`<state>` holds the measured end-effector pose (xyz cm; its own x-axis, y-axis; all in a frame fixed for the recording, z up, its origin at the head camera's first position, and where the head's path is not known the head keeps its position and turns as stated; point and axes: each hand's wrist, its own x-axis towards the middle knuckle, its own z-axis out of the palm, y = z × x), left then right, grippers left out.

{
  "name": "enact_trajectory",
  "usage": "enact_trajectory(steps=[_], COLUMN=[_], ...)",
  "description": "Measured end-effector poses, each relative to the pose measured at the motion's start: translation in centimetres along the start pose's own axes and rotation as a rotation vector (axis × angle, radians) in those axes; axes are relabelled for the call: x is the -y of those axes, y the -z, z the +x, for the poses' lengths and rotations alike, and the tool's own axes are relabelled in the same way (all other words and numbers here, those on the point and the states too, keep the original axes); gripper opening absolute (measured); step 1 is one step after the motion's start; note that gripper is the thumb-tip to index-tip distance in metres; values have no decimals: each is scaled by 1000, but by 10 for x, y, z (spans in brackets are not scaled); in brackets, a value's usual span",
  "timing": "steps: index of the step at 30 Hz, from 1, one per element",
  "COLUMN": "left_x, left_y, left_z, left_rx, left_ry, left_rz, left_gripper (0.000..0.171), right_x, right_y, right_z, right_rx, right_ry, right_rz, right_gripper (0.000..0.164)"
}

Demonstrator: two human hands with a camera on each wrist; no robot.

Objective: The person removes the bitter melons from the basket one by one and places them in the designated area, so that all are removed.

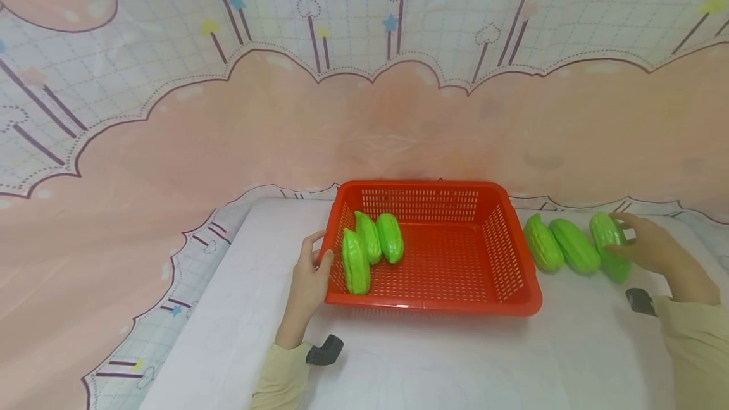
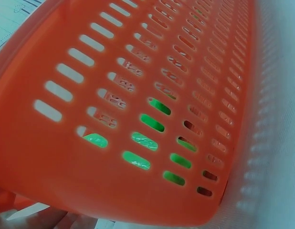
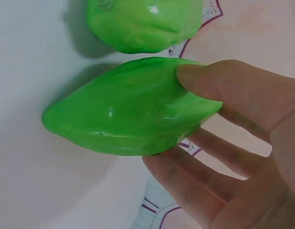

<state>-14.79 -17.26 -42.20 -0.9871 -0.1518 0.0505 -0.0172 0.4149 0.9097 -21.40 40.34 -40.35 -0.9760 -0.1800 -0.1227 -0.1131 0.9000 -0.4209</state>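
My right hand [image 1: 655,244] pinches a glossy green ridged gourd [image 1: 609,239] at the right of the table. In the right wrist view, the thumb lies on one side of this gourd [image 3: 123,109] and fingers lie on the other. Two similar gourds, a near one [image 1: 575,247] and a farther one [image 1: 543,244], lie to its left. My left hand [image 1: 310,280] holds the left rim of a red plastic basket [image 1: 427,304]. Inside, at the basket's left end, are three green gourds [image 1: 355,262]. The left wrist view shows the perforated basket wall [image 2: 90,176], with the fingers mostly hidden.
A white-covered table [image 1: 455,366] carries everything. Behind it hangs a patterned pink and white cloth [image 1: 398,119], which also drapes down at the left. The basket's right wall [image 1: 504,252] stands between its inside and the loose gourds.
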Motion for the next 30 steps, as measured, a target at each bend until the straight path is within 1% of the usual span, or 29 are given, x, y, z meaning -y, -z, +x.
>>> enact_trajectory(steps=[6,17,26,30], left_x=[1,0,-1,0], left_y=[0,0,0,0], left_z=[0,-1,-1,0], left_rx=[-2,2,-1,-1], left_ry=[-2,-8,8,1], left_rz=[-5,-13,-22,-22], left_gripper=[43,43,44,44], right_x=[-3,0,0,-1], right_y=[-5,-8,-10,-11], right_z=[2,4,5,6], right_rx=[2,26,38,47], right_ry=[5,-23,-48,-63], right_rz=[28,27,19,24], right_gripper=[69,63,64,66])
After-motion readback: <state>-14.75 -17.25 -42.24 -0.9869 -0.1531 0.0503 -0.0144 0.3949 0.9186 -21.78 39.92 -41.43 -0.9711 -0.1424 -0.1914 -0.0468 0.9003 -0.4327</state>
